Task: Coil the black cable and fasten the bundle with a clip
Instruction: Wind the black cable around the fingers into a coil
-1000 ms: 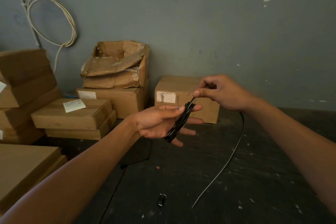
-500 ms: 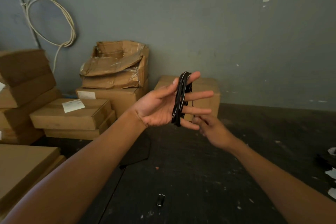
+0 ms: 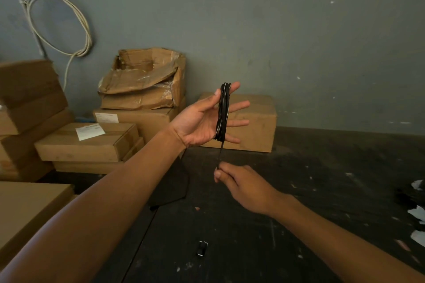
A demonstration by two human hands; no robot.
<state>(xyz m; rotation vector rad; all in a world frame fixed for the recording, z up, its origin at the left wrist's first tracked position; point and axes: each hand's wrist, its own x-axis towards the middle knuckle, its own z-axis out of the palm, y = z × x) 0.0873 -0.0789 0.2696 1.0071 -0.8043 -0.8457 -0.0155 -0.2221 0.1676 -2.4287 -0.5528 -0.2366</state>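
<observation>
The black cable (image 3: pixel 223 112) is wound in several loops around the spread fingers of my left hand (image 3: pixel 200 122), which is raised palm-up in mid-view. A short straight run of cable drops from the coil's lower end to my right hand (image 3: pixel 239 181), which pinches it between thumb and fingers just below. A small black clip (image 3: pixel 202 248) lies on the dark floor near the bottom centre, apart from both hands.
Cardboard boxes (image 3: pixel 253 122) stand along the grey wall behind my hands, with more boxes (image 3: pixel 85 142) stacked at the left. A white cable loop (image 3: pixel 59 23) hangs on the wall. White paper scraps (image 3: pixel 416 213) lie at the right edge on the dark floor.
My right hand swept from above the coil down under it, laying another loop over my left fingers, and now holds the cable taut below. My left hand rose. The loose trail on the floor is gone.
</observation>
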